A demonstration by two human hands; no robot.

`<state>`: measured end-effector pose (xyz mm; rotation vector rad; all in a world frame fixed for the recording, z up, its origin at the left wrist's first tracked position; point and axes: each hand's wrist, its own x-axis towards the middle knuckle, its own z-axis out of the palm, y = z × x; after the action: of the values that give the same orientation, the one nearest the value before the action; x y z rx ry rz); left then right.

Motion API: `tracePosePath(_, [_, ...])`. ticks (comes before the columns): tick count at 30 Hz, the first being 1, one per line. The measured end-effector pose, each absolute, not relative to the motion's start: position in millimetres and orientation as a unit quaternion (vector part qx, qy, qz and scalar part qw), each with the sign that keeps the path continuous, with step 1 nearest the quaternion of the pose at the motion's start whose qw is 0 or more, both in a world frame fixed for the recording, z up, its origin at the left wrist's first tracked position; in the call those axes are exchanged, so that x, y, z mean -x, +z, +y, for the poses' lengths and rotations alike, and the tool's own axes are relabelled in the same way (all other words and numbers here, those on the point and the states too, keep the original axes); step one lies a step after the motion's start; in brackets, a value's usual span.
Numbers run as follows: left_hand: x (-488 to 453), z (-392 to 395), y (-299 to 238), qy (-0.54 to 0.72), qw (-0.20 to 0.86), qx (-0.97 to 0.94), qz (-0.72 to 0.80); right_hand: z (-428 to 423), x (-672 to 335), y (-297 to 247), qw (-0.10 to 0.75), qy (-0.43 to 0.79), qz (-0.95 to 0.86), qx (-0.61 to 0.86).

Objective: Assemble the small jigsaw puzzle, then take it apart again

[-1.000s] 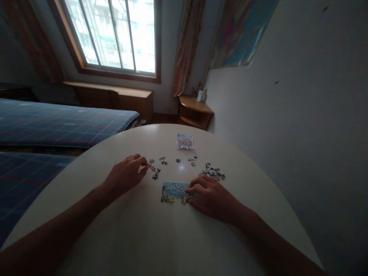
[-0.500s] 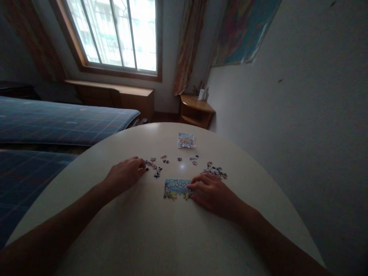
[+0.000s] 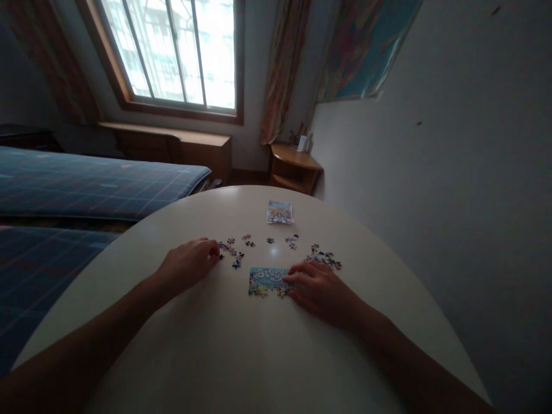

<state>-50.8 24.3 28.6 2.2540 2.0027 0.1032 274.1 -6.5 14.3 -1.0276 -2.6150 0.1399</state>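
A partly joined jigsaw puzzle (image 3: 265, 282) with "BLUEY" lettering on blue lies flat on the white table, its near edge uneven. My right hand (image 3: 321, 292) rests at its right end, fingers stretched out and touching the top; that end is covered. To the left, my left hand (image 3: 190, 263) is low over the table with its fingers curled into a pinch beside a loose cluster of puzzle pieces (image 3: 228, 248). A dark puzzle piece (image 3: 221, 257) lies close to those fingertips. Whatever is between them is hidden.
Another pile of puzzle pieces (image 3: 325, 257) lies just beyond my right hand. Several scattered pieces (image 3: 270, 240) are between the two groups. Farther back is a small printed picture packet (image 3: 279, 212). The round table (image 3: 259, 356) stands beside a plaid mattress (image 3: 99, 181) and a wall.
The joined puzzle has shifted very slightly away and to the right, under my right hand. My left hand stays by the left cluster, nearly still. The view tilts a little.
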Motion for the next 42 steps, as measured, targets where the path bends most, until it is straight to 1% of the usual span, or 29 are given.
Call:
tracePosePath(4, [51,25,29,0.054,0.043,-0.744,0.664,-6,-275,14,0.161,0.050,-0.918,0.358])
tracePosePath(6, [50,27,27,0.090,0.030,-0.742,0.664,-6,-276,14,0.159,0.051,-0.919,0.359])
tracePosePath(9, [50,35,16,0.174,0.007,-0.771,0.612,-7,-276,15,0.161,0.049,-0.919,0.357])
tracePosePath(11, [49,41,5,0.203,0.006,-0.803,0.561,-7,-275,15,0.162,0.048,-0.918,0.358])
tracePosePath(15, [47,50,-9,0.205,0.037,-0.823,0.529,-7,-274,16,0.158,0.054,-0.918,0.360])
tracePosePath(21, [49,55,-12,0.223,0.052,-0.823,0.521,-7,-274,16,0.161,0.058,-0.920,0.352])
tracePosePath(31, [47,59,-13,0.253,0.115,-0.789,0.548,-7,-273,16,0.165,0.056,-0.918,0.355])
tracePosePath(34, [48,60,-15,0.256,0.108,-0.787,0.551,-7,-273,16,0.168,0.054,-0.918,0.354])
tracePosePath(38, [50,57,-16,0.256,0.067,-0.780,0.567,-7,-273,16,0.168,0.053,-0.919,0.354])
tracePosePath(42, [51,56,-15,0.238,0.063,-0.782,0.572,-8,-272,17,0.162,0.059,-0.917,0.359])
